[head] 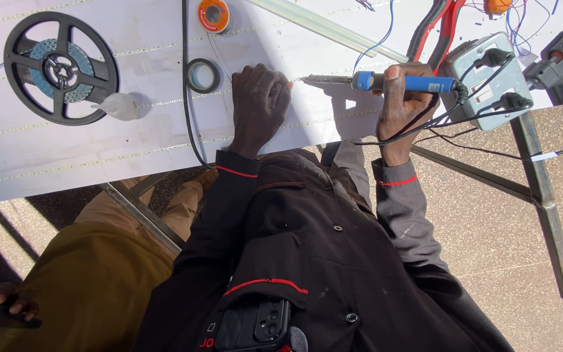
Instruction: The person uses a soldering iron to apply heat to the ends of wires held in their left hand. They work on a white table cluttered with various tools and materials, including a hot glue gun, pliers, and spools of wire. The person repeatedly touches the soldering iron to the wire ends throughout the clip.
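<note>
Right hand grips blue-handled soldering iron, tip leftward.

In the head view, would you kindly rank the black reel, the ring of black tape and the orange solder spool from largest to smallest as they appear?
1. Black reel, clearly the largest.
2. Ring of black tape.
3. Orange solder spool, about the tape's size and cut by the frame edge, so these two are too close to rank firmly.

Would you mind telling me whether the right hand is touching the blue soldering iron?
Touching: the head view shows the right hand wrapped around the blue soldering iron.
</note>
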